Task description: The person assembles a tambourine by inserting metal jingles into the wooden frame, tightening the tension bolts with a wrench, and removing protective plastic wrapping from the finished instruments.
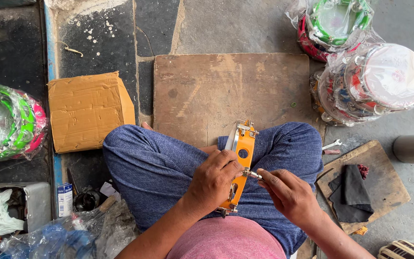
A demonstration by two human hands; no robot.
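On the lap, between crossed legs in blue trousers (154,168), an orange tambourine (242,148) standing on edge, rim toward the camera. Left hand (212,180) wrapped over the rim at about nine o'clock of the frame, fingers clenched around the orange band. Right hand (288,194) at three o'clock, fingertips pinched on a small metal tool or fitting (252,173) pressed against the rim's side. Hard to tell whether a bolt or a driver tip.

Probably light and stiff: a thin hoop with metal brackets at the top and bottom and round cut-outs in the band. Likely smooth and a little slippery on the painted face, with loose metal parts prone to rattle or pinch. Best grip apparently across the plain band between the brackets, as the left hand has it.

At twelve o'clock, a worn wooden board (231,93) on the stone floor. At ten o'clock, a taped cardboard box (88,111). At two o'clock, bagged tambourines (374,81) in clear plastic; more, green and pink (5,122), at nine o'clock. At four o'clock, a smaller board (384,184) with a dark cloth (350,194), a small spanner (332,144) just beside.
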